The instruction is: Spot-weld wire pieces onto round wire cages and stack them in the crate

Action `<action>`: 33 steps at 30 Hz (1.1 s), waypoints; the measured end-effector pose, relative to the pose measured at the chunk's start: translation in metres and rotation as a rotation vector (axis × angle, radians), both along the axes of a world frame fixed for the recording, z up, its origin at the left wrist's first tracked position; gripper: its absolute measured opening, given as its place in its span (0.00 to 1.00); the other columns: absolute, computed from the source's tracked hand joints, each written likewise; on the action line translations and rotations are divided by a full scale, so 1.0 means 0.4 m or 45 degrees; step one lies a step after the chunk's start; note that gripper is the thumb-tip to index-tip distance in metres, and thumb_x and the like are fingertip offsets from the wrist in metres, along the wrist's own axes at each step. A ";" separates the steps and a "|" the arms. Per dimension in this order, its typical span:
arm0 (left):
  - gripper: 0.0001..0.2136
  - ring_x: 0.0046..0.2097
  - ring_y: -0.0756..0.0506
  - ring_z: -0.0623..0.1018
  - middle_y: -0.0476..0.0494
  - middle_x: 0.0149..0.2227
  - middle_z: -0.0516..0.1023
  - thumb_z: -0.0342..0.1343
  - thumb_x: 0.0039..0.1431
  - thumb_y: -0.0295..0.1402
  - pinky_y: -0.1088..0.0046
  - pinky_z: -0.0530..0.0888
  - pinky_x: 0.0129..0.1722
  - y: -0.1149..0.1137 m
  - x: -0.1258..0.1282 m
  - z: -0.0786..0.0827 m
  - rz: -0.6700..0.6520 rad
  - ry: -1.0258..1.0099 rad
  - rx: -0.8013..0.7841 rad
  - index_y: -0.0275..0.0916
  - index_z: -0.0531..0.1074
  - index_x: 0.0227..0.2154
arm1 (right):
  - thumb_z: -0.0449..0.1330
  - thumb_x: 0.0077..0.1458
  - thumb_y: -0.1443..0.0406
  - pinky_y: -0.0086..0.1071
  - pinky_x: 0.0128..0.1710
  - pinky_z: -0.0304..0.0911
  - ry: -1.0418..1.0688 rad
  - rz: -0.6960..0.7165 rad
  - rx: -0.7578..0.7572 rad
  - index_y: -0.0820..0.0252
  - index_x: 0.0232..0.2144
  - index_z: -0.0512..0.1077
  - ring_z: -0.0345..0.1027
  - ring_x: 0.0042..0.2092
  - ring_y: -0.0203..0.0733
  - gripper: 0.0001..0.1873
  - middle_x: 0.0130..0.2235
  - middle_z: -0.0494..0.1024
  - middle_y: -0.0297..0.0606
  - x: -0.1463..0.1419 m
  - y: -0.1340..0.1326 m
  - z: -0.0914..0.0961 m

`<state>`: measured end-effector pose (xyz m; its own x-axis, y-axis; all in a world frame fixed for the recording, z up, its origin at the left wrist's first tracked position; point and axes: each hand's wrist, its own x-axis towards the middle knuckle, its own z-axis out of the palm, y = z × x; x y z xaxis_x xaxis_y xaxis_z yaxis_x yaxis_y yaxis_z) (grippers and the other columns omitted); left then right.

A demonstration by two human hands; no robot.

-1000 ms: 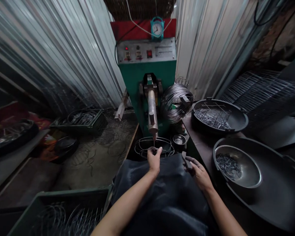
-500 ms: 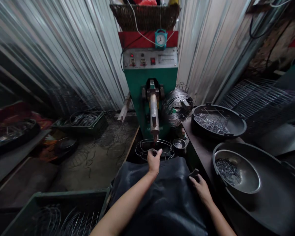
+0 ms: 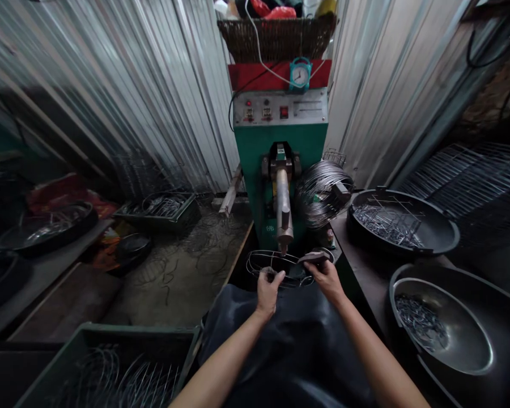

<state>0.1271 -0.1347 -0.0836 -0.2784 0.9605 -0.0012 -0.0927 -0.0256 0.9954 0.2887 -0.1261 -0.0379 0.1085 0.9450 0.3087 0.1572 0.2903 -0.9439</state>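
Note:
A round wire frame (image 3: pixel 258 254) made of thin metal rings lies under the electrode tip of a green spot-welding machine (image 3: pixel 255 170). My left hand (image 3: pixel 268 292) is closed on the near side of this frame, thumb and fingers pinched together. My right hand (image 3: pixel 327 280) grips a dark, flat, slightly curved piece (image 3: pixel 314 258), its kind not clear, held over the frame's right side. Whether the piece touches the wire cannot be made out. Below both hands a black apron (image 3: pixel 289 340) covers my lap.
A coil of wire (image 3: pixel 323 192) hangs at the machine's right. Farther right, a black pan (image 3: pixel 446 241) holds wire pieces, and a metal bowl (image 3: pixel 471 345) has small bent bits. Green crates (image 3: pixel 85 328) of wire parts stand left. A clock (image 3: pixel 300 75) hangs above the controls.
My right hand has risen from beside my lap to the frame's right side, carrying the dark piece. My left hand stays on the frame, slightly lower. The whole view has shifted.

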 end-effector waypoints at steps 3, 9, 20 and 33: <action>0.14 0.32 0.50 0.70 0.50 0.28 0.68 0.61 0.46 0.40 0.73 0.67 0.37 -0.013 -0.013 -0.005 -0.058 -0.044 0.033 0.37 0.65 0.29 | 0.61 0.50 0.57 0.38 0.45 0.63 -0.118 0.033 0.034 0.58 0.35 0.72 0.69 0.41 0.43 0.12 0.37 0.75 0.38 0.000 -0.007 -0.003; 0.13 0.30 0.51 0.68 0.51 0.28 0.67 0.61 0.46 0.37 0.75 0.66 0.34 -0.038 -0.013 0.008 -0.110 -0.004 0.002 0.38 0.64 0.30 | 0.61 0.50 0.59 0.37 0.44 0.62 -0.254 0.069 0.076 0.57 0.34 0.71 0.68 0.41 0.43 0.09 0.37 0.74 0.38 -0.027 -0.023 0.025; 0.13 0.27 0.52 0.66 0.52 0.25 0.65 0.61 0.43 0.37 0.75 0.65 0.30 -0.050 -0.017 0.037 -0.179 0.032 -0.013 0.38 0.63 0.28 | 0.58 0.53 0.60 0.35 0.40 0.64 -0.498 0.076 0.144 0.56 0.34 0.70 0.69 0.38 0.42 0.08 0.35 0.75 0.37 -0.049 -0.021 0.027; 0.13 0.26 0.52 0.64 0.53 0.25 0.64 0.61 0.45 0.36 0.76 0.63 0.29 -0.062 -0.009 0.025 -0.183 0.143 -0.004 0.38 0.63 0.27 | 0.58 0.52 0.59 0.36 0.38 0.64 -0.529 0.046 0.106 0.55 0.34 0.71 0.69 0.36 0.43 0.08 0.33 0.75 0.37 -0.063 -0.033 0.029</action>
